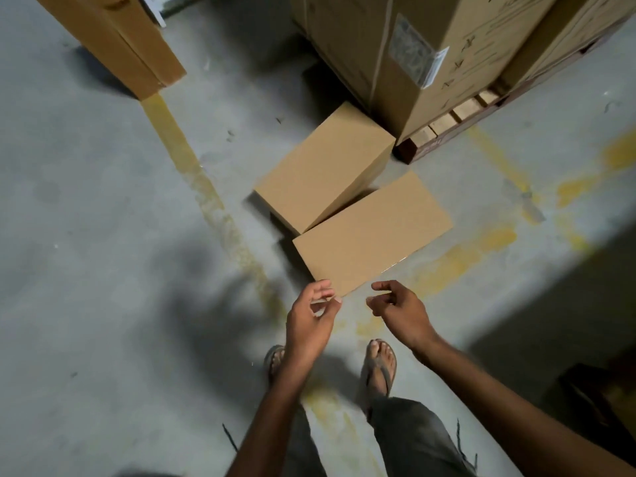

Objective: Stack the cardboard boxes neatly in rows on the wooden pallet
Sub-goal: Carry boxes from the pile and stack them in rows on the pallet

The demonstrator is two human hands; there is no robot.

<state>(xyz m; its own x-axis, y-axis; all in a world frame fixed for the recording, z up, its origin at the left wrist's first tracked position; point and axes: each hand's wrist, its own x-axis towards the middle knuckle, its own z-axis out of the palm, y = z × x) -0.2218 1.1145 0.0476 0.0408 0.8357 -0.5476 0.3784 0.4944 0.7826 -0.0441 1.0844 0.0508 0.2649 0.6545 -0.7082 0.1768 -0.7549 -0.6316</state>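
Observation:
Two plain cardboard boxes lie on the concrete floor in front of me. The nearer box (373,232) lies flat, and the farther box (323,166) sits behind it against the pallet stack. My left hand (309,321) hovers at the near corner of the nearer box, fingers loosely curled and holding nothing. My right hand (399,308) hangs just right of that corner, also loosely curled and empty. The wooden pallet (447,129) at the upper right carries large stacked cartons (430,46).
A tall cardboard carton (113,39) stands at the upper left. Faded yellow floor lines (203,187) run across the concrete. My sandalled feet (378,363) stand just behind my hands. A dark object (599,394) sits at the right edge.

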